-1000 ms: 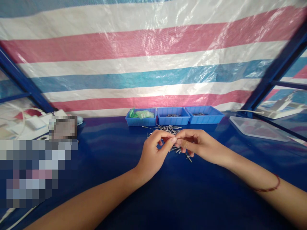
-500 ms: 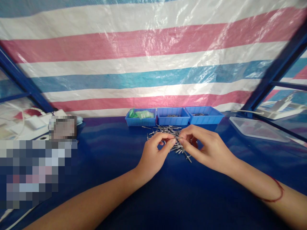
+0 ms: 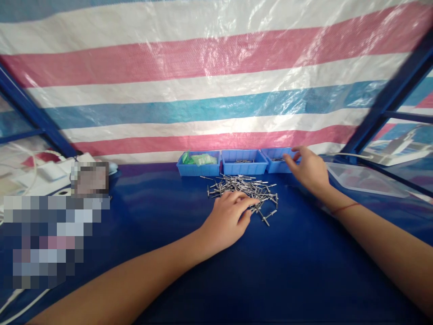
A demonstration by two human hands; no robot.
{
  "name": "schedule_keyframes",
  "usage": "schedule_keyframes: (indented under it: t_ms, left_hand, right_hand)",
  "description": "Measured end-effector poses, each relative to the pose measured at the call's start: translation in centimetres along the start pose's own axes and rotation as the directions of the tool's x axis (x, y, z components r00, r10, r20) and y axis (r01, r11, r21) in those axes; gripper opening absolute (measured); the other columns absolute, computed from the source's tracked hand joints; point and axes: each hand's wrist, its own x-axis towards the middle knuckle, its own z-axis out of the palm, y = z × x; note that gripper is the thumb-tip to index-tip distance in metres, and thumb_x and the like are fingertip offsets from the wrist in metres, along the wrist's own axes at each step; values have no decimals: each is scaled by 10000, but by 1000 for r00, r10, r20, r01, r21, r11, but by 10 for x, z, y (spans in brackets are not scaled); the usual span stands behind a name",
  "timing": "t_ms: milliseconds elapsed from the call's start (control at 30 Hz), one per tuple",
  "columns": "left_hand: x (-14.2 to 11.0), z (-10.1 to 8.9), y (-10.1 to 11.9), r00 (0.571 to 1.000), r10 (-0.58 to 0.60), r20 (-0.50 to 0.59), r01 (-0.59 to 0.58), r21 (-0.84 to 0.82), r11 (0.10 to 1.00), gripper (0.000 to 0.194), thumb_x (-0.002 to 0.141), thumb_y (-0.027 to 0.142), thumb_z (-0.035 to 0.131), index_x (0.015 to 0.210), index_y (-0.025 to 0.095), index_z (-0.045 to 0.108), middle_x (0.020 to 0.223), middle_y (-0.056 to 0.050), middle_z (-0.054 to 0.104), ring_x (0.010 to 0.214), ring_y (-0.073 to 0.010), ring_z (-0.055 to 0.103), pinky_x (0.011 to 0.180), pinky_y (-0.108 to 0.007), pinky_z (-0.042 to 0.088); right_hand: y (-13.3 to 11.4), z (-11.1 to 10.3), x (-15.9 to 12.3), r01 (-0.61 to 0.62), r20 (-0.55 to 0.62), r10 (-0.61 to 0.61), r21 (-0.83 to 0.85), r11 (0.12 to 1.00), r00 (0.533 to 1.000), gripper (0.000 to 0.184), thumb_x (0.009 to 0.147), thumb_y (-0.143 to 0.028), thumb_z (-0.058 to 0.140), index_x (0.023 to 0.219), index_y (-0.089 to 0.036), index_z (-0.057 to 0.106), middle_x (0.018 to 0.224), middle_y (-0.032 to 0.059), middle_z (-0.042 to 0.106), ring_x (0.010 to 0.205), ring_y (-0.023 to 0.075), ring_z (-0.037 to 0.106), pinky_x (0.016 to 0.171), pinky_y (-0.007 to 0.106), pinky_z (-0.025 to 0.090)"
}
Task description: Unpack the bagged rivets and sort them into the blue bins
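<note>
A loose pile of silvery blind rivets [image 3: 241, 183] lies on the dark blue table. My left hand [image 3: 230, 214] rests over the near side of the pile, index finger and thumb stretched apart, fingertips touching the rivets; no rivet shows held in it. My right hand [image 3: 309, 169] hovers at the right blue bin [image 3: 275, 166], thumb and index finger parted with nothing visible between them. A few rivets show inside that bin, partly hidden by the hand. More rivets lie in the middle blue bin [image 3: 244, 169].
The left blue bin [image 3: 199, 170] holds green and clear plastic bags. A translucent lid [image 3: 365, 179] lies at the right. White power strips and cables [image 3: 50, 174] sit at the left, by a blurred area. A striped sheet [image 3: 216, 90] hangs behind between blue frame posts.
My hands, earlier pinching together over the pile, have parted. The right moved back and right to the right bin and opened; the left lowered onto the pile with its fingers spread.
</note>
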Motion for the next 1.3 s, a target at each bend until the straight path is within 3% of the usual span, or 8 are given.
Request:
schedule_keyframes:
  t_ms: [167,300,467,667,767,867,1067,1300]
  left_hand:
    - [-1,2,2,996,69,54,-76,142,987,254,886,246,509,1066,332,667,1230,-41,553,1087,-258,468,876,-448,396]
    - [0,-1,5,994,81,78,-93,168,981,193,869,373,552,929,275,707,1010,-47,606,961,-233,507,813,-398,386]
    - [0,-5,7,983,118,140,-150,246,958,209,908,347,504,892,246,686,878,-18,623,854,-185,526,736,-327,351]
    - [2,-12,0,993,108,39,-115,320,941,195,932,331,465,920,242,638,786,7,657,791,-171,560,704,-307,338]
    - [2,-16,-5,991,125,-53,-110,230,967,185,943,281,452,917,216,623,814,14,692,767,-152,590,728,-301,358]
    - [1,-14,-6,978,130,-166,-121,64,991,145,919,254,493,882,195,620,822,4,695,749,-136,615,746,-277,398]
    - [-1,-9,-1,982,-8,-188,-52,-310,949,64,886,202,503,857,194,560,801,2,670,745,-121,635,721,-228,461]
    - [-1,-6,0,975,-204,-92,77,-719,691,110,901,230,452,915,216,344,723,22,601,713,-120,630,688,-238,479]
  right_hand:
    - [-20,-5,-13,66,16,-68,94,993,998,391,850,-402,459,1153,-161,512,836,84,674,646,231,613,618,331,412]
    - [-40,-11,-26,159,95,-180,198,967,979,363,843,-359,482,1147,-162,494,849,64,673,568,177,592,598,302,418]
    - [-58,-20,-40,238,165,-293,286,928,942,327,846,-334,479,1125,-164,489,844,46,668,511,141,576,574,282,428]
    - [-79,-33,-57,151,340,-374,532,833,863,215,861,-364,480,910,-178,577,723,15,634,505,120,540,511,253,412]
    - [-91,-38,-66,-20,475,-421,681,732,773,315,886,-426,432,920,-170,613,645,4,595,493,116,507,470,244,401]
    - [-99,-41,-72,-191,549,-411,738,647,728,357,884,-442,435,959,-152,629,593,-11,545,468,102,464,433,232,374]
    - [-99,-44,-72,-363,584,-389,782,507,713,265,839,-391,559,902,-153,654,584,-28,525,462,62,398,413,204,306]
    - [-102,-49,-71,-417,567,-399,814,405,720,154,774,-313,664,851,-181,683,682,-4,606,479,61,453,421,215,334]
